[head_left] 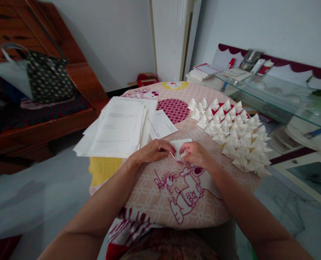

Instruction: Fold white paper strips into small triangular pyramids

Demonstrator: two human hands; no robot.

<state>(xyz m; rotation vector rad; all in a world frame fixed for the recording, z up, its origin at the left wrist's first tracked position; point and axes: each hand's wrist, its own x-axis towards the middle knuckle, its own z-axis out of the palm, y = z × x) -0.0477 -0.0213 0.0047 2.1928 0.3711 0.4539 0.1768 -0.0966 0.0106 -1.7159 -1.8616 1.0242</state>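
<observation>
Between my hands, near the middle of the table, is a small sheet of white printed paper [180, 145], partly covered by my fingers. My left hand [155, 151] pinches its left side, where an edge is turned up. On the right side my right hand [194, 153] grips the same paper with bent fingers. Just beyond lies a loose printed slip [162, 124]. A thick stack of printed sheets [117, 126] rests to the left. Many folded white paper pieces with pointed tips [231, 130] stand in rows to the right.
A patterned cloth [203, 202] covers the round table. To the right, a glass-topped cabinet [279, 101] holds papers, a metal container and other items. A wooden bench [79, 81] with a dotted bag [48, 76] stands at the left.
</observation>
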